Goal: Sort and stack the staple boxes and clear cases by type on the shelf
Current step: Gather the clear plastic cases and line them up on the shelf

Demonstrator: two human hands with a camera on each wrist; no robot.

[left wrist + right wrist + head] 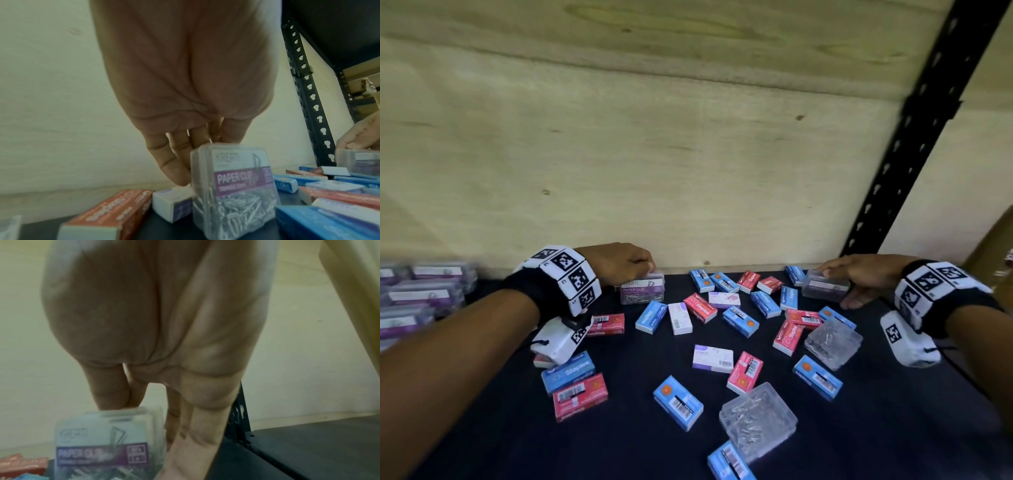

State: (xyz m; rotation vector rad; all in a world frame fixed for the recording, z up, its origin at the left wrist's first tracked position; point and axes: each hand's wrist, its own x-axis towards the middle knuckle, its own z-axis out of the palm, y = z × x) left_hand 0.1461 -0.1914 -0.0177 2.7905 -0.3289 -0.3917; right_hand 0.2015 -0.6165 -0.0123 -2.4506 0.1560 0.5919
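At the back of the dark shelf (pixel 893 428), just in front of the plywood wall, both hands are on clear cases. Left of centre in the head view, the left hand (pixel 619 262) has its fingers (pixel 170 159) curled over the top of a clear paper-clip case (pixel 642 291) that stands on edge, its purple label facing the camera. At the right of the frame, the right hand (pixel 859 274) pinches a second clear case (pixel 824 288) between fingers on top and thumb in front; the right wrist view shows that case blurred, so I cannot tell whether it is off the shelf or touching it.

At the far left edge lies a blurred stack of clear cases (pixel 421 298), purple labels outward, which looks like the sorted pile for this type. Two more clear cases lie flat, one at lower centre (pixel 758 419) and one at mid right (pixel 834 342). The staple boxes, among them a blue one (pixel 678 401) and a red one (pixel 580 395), are scattered loose across the middle and appear unsorted.

The step in hand seems to be collecting clear cases, with the task early on. The next move probably calls for carrying both cases left to the stack and laying them flat, square with those beneath, while lifting clear of the loose boxes between.
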